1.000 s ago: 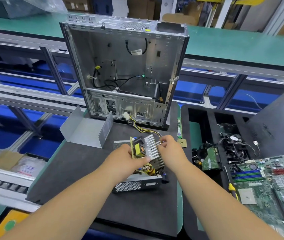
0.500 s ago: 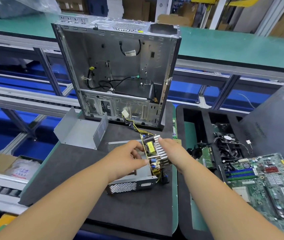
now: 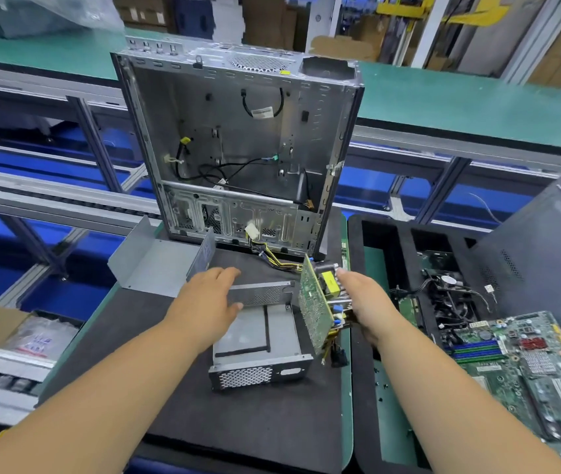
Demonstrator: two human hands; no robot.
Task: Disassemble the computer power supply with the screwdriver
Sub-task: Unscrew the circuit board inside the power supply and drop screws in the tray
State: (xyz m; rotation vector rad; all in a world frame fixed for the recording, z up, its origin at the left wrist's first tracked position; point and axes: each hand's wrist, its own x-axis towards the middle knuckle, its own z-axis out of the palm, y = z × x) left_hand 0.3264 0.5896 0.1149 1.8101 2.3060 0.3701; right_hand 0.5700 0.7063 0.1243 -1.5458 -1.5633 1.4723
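The right hand (image 3: 363, 302) grips the power supply circuit board (image 3: 315, 306), fingers closed around its component side. The board stands on edge, tilted, with its green solder side turned toward the left and a yellow transformer (image 3: 327, 283) showing at the top near the fingers. It is held just beside the right wall of the power supply housing (image 3: 258, 347), lifted clear of the tray.

The left hand (image 3: 209, 301) is spread, fingers extended and loosely apart, resting at the far left corner of the housing; the thumb lies against the perforated rear wall. It pinches nothing.

The housing sits open on the black mat (image 3: 183, 405) covering the desk, its mesh front panel facing the camera, a grey insulating sheet visible on its floor. A bundle of yellow and black wires (image 3: 277, 261) runs from the top of the board to a white connector (image 3: 251, 231) lying against the base of the computer case (image 3: 238, 138). The case stands upright behind the housing, side open, with loose black cables inside.

The removed grey metal cover (image 3: 159, 265) lies on the mat to the left of the case. To the right, a black tray (image 3: 364, 336) holds a fan, cables and a motherboard (image 3: 525, 364). A screwdriver cannot be made out.
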